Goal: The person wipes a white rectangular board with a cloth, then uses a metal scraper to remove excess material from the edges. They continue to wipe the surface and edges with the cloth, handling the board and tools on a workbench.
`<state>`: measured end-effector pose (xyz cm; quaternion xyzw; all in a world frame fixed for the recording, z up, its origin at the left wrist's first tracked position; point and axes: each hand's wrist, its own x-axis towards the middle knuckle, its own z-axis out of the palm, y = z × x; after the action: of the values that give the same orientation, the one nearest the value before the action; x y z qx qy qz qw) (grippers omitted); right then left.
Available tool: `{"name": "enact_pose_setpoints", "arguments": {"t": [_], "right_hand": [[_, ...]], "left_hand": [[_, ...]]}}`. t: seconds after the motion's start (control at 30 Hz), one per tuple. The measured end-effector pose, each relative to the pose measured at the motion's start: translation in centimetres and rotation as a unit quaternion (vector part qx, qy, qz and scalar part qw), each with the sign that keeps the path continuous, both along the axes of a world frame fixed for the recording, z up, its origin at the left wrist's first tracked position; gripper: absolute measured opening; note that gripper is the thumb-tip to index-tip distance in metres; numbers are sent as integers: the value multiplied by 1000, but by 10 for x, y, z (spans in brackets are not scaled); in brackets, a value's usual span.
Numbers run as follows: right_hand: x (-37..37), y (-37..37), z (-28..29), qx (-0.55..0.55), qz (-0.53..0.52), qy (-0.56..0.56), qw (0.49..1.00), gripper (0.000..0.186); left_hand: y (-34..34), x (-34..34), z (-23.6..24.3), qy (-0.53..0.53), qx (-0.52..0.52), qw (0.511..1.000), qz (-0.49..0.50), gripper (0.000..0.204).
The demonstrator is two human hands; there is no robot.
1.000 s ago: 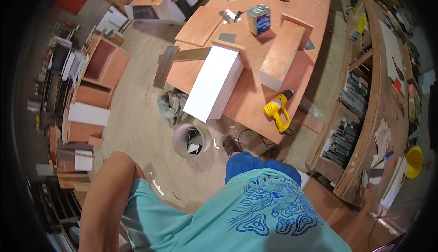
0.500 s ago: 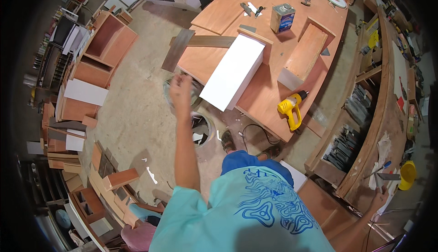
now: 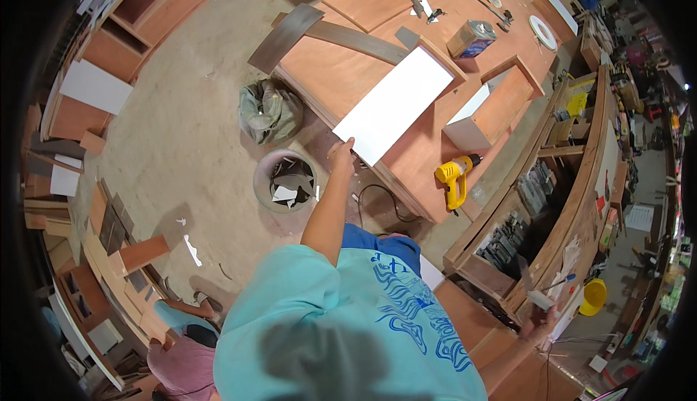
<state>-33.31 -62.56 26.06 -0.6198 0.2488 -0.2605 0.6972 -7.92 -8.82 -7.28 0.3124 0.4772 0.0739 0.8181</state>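
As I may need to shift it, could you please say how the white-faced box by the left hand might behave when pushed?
Probably stiff: the white-faced box has flat, board-like faces. It seems unlikely to roll, given its straight edges. Its smooth-looking white top might prove slippery for the left hand.

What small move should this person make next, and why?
Perhaps bring the right hand over to the white-topped box: the left hand is at its near edge, while the right, seemingly holding a flat tool, is away by the side bench.
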Motion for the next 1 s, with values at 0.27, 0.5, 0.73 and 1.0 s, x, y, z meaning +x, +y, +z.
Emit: {"name": "enact_pose_setpoints", "arguments": {"t": [0.27, 0.5, 0.73, 1.0], "right_hand": [[12, 38, -142, 407, -78, 20, 910, 37], [73, 65, -216, 452, -209, 169, 850, 36], [174, 108, -165, 454, 25, 79, 887, 23], [224, 97, -143, 395, 124, 90, 906, 33]], "left_hand": [[7, -11, 20, -25, -44, 997, -66, 36], [-10, -23, 9, -37, 28, 978, -204, 32], [27, 1, -1, -22, 42, 996, -81, 29], [84, 30, -4, 10, 384, 884, -267, 23]]}}
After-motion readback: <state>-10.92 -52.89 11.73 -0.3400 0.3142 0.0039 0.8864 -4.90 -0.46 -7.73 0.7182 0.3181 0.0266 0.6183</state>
